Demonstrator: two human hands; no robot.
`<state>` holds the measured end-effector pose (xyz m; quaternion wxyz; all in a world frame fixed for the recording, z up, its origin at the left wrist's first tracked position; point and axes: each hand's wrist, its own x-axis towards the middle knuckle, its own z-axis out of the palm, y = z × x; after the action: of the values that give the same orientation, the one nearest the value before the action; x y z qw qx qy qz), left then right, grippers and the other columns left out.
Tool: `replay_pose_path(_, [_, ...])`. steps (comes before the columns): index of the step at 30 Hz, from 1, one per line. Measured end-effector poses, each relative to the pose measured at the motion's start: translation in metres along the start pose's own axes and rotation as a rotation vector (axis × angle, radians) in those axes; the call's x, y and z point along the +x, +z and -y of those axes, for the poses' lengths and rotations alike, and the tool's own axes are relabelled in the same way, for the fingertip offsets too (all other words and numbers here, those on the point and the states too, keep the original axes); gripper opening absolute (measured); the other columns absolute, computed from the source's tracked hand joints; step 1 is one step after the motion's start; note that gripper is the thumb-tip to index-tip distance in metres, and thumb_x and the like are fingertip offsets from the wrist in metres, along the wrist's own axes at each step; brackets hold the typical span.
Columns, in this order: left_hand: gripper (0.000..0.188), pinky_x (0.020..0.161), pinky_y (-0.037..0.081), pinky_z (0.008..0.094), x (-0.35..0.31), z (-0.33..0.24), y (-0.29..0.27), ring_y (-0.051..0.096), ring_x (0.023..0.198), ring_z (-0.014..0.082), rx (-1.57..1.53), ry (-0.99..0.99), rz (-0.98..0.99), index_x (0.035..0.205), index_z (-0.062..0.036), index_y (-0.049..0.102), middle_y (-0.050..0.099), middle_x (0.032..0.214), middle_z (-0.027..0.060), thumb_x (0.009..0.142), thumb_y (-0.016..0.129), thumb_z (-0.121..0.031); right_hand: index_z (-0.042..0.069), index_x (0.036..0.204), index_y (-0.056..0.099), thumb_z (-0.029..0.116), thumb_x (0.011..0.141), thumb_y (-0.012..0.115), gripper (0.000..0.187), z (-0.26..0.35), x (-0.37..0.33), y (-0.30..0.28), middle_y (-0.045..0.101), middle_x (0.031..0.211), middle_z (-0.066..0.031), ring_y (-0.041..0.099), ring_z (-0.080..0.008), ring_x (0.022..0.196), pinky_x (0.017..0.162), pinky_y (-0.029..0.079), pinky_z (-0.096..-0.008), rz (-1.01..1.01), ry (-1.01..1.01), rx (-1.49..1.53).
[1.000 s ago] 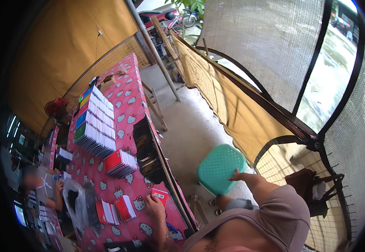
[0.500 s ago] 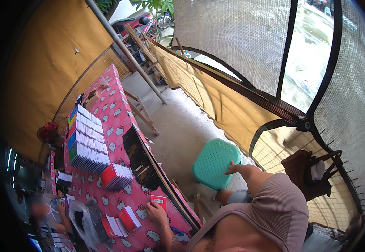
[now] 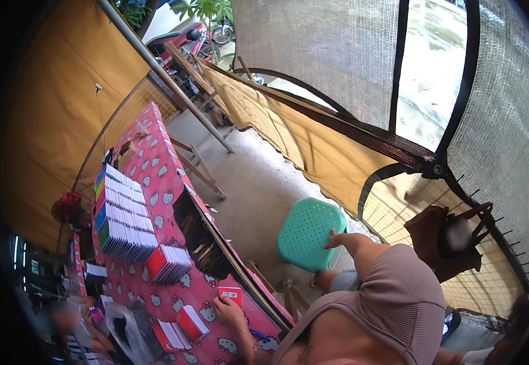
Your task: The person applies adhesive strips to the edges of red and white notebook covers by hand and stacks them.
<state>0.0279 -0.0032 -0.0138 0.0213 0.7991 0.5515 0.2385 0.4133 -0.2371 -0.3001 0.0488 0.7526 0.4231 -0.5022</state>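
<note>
Reaching back to my right, I have the right hand [image 3: 332, 238] on the rim of the teal plastic stool [image 3: 309, 233], which stands on the bare concrete floor [image 3: 258, 188] between the table and the tan cloth barrier [image 3: 313, 143]. The fingers look curled over the near edge of the perforated seat, though the view is too small for me to tell whether they truly clamp it or only rest there. To move this stool well, I judge the grip should take the rim firmly with the thumb under the seat edge, and the stool should be drawn level so its legs do not catch on the wooden frame pieces [image 3: 292, 292] lying just beside it. The right arm is bent at the elbow and swung out behind my shoulder, which is an awkward reach, so a short pull would be safer than a lift. My left hand [image 3: 228, 310] lies flat and loose on the pink patterned tablecloth [image 3: 155, 164], palm down, fingers released, touching or just short of a small red card [image 3: 230, 295]. Near it sit 1 red packet stack [image 3: 191, 321] and, farther up, 1 red-sided box of cards [image 3: 168, 263] beside long rows of colourful packets [image 3: 121, 213]. Another person's hands [image 3: 88, 301] show blurred at the table's far left end.
</note>
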Motion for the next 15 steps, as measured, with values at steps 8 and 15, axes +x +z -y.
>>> replay_pose_path(8, [0.026,0.075,0.045,0.0554,0.001,-0.010,-0.002,0.061,0.085,0.0456,-0.016,-0.008,0.007,0.094,0.0033,0.056,0.063,0.090,0.0263,0.098,0.051,-0.022,0.000,0.141,0.053,0.070,0.096,0.031,0.086,-0.007,0.007,0.006,0.059,0.138,-0.0170,0.036,-0.0328,0.144,0.115,-0.016,-0.0642,-0.045,-0.016,0.031])
replay_pose_path(15, [0.026,0.076,0.045,0.0550,0.001,-0.009,-0.002,0.060,0.087,0.0451,-0.016,-0.005,0.008,0.095,0.0030,0.056,0.063,0.092,0.0253,0.098,0.052,-0.022,-0.003,0.141,0.050,0.072,0.093,0.034,0.091,-0.005,-0.001,-0.003,0.048,0.142,-0.0262,0.025,-0.0430,0.146,0.119,-0.006,-0.0575,0.009,0.010,0.021])
